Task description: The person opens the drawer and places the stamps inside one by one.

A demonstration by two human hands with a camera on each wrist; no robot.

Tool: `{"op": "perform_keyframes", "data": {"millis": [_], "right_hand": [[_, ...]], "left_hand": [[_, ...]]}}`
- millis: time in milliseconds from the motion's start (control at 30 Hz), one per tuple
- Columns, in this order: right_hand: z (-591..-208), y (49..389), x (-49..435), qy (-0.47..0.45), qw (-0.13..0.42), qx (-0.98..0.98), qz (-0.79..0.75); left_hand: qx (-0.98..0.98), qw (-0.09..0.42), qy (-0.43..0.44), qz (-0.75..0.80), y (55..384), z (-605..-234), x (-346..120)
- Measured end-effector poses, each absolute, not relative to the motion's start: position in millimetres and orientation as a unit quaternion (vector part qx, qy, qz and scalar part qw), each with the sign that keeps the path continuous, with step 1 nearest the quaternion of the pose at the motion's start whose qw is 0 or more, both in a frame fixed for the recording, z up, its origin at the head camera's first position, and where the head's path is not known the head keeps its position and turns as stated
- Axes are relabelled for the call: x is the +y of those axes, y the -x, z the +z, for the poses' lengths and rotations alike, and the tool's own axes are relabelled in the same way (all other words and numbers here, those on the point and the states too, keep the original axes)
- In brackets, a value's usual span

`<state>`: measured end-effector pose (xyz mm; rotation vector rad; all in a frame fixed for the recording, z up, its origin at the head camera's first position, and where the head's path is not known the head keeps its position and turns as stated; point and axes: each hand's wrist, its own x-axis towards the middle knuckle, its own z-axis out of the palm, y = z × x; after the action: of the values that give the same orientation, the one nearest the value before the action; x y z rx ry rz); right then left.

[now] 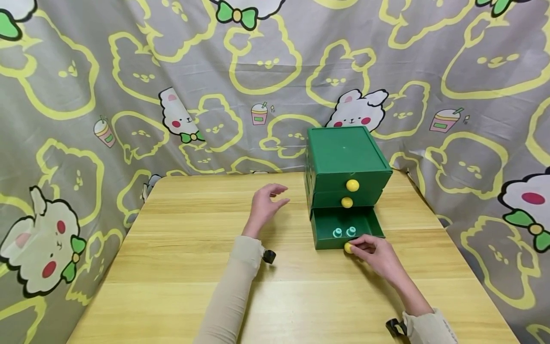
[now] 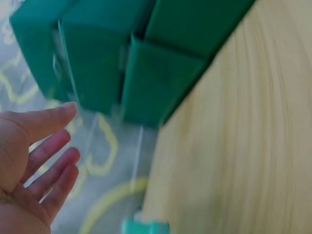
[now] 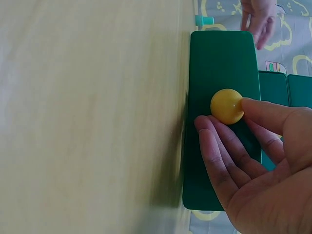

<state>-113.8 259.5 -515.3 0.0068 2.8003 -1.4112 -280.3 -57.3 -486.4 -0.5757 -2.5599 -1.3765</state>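
A green cabinet [image 1: 343, 153] stands on the table with its bottom drawer [image 1: 322, 242] pulled out. Two small teal peg-like pieces [image 1: 351, 231] are inside that drawer, close to its front. My right hand [image 1: 378, 255] pinches the round yellow knob [image 3: 226, 106] on the drawer's front between thumb and fingers. Left of the cabinet, my left hand [image 1: 264, 205] hovers with loosely bent, parted fingers and holds nothing; in the left wrist view its thumb and fingers [image 2: 56, 165] are apart beside the cabinet's blurred side. Another teal piece [image 2: 145, 227] shows at that view's bottom edge.
Two upper drawers are closed, each with a yellow knob [image 1: 352, 185]. The light wooden table [image 1: 172, 267] extends left and in front of the cabinet. A grey patterned curtain [image 1: 275, 67] hangs behind and along the sides.
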Motion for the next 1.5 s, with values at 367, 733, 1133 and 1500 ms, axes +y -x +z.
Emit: {"op": "perform_keyframes", "data": {"millis": [367,733,1133,1500], "right_hand": [[-515,113,260,-0.004,0.001,0.893,-0.450],[-516,113,259,0.005,-0.003,0.893,-0.451],[-514,113,259,0.005,-0.006,0.893,-0.451],[-518,114,260,0.003,-0.004,0.891,-0.453]], "left_hand": [[-0.886,0.066,0.085,-0.450,299,-517,-97],[-0.875,-0.004,0.052,-0.481,299,-531,-105],[-0.880,0.005,0.054,-0.472,300,-535,-104],[-0.887,0.021,0.057,-0.458,300,-533,-107]]}}
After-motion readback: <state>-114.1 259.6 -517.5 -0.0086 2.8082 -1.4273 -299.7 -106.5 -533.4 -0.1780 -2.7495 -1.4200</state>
